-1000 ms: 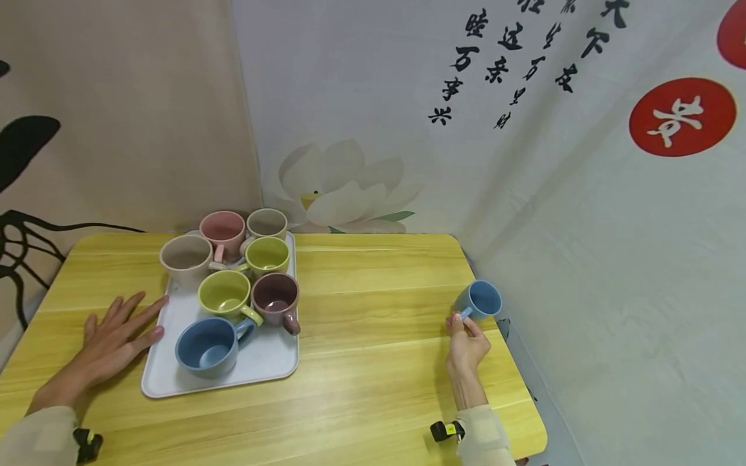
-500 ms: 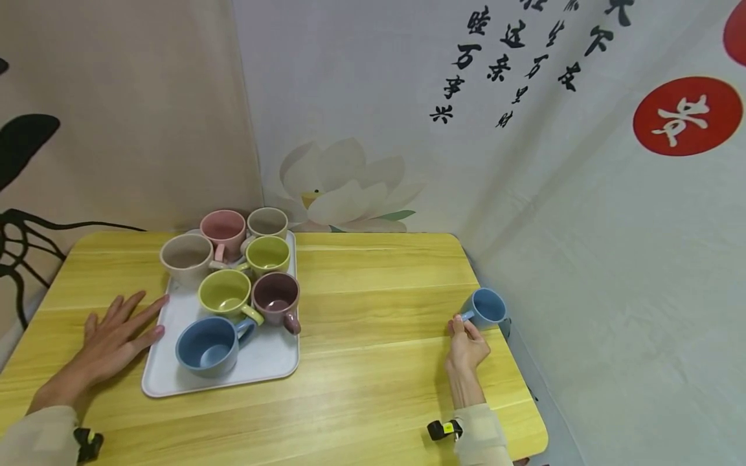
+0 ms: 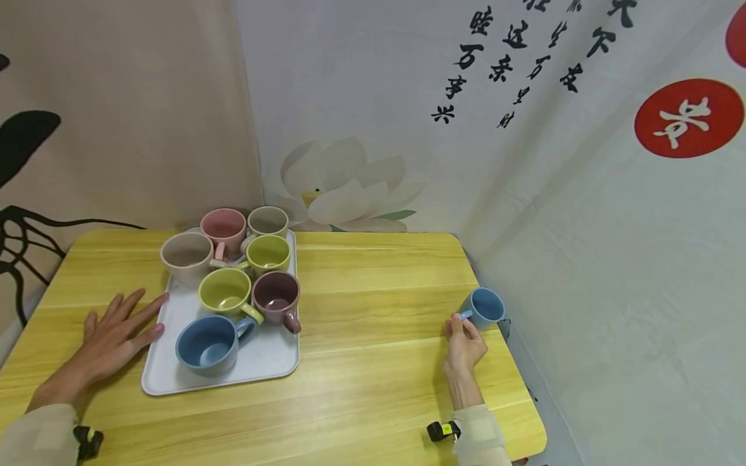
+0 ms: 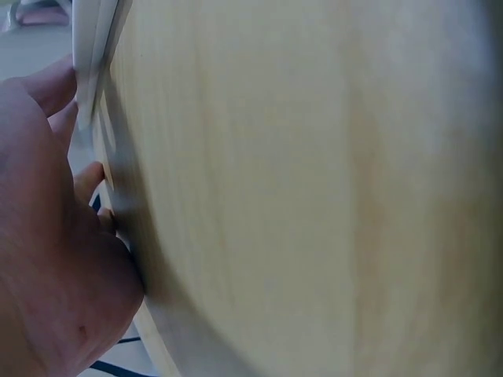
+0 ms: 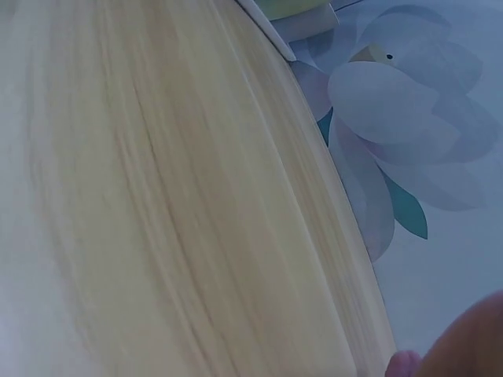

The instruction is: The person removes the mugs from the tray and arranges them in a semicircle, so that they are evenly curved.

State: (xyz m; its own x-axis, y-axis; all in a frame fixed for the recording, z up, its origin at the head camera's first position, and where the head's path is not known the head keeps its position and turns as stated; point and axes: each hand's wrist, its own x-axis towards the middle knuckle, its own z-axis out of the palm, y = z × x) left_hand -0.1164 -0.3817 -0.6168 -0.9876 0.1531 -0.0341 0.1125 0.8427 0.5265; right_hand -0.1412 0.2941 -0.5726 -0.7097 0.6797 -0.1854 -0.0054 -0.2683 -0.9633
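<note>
At the table's right edge my right hand [image 3: 464, 349] pinches the handle of a blue mug [image 3: 485, 308], its mouth facing up and tilted toward me. Only a bit of that hand shows in the right wrist view's lower corner; the mug is out of that frame. On the left, my left hand [image 3: 113, 340] lies with fingers spread, its fingertips touching the left rim of a white tray [image 3: 268, 362]. In the left wrist view, two fingers of the left hand [image 4: 59, 236] meet the tray's edge [image 4: 93, 55]. A second blue mug [image 3: 206, 346] stands at the tray's front.
Behind that blue mug the tray bears two yellow-green mugs [image 3: 224, 291], a purple mug [image 3: 276, 294], a pink mug [image 3: 223, 226] and two beige mugs [image 3: 188, 252]. A wooden table [image 3: 373, 401] carries everything. Fabric walls [image 3: 361, 97] rise behind and at the right.
The blue mug in my right hand has come slightly toward me and to the right, mostly in the first half second. My left hand and the tray have stayed put.
</note>
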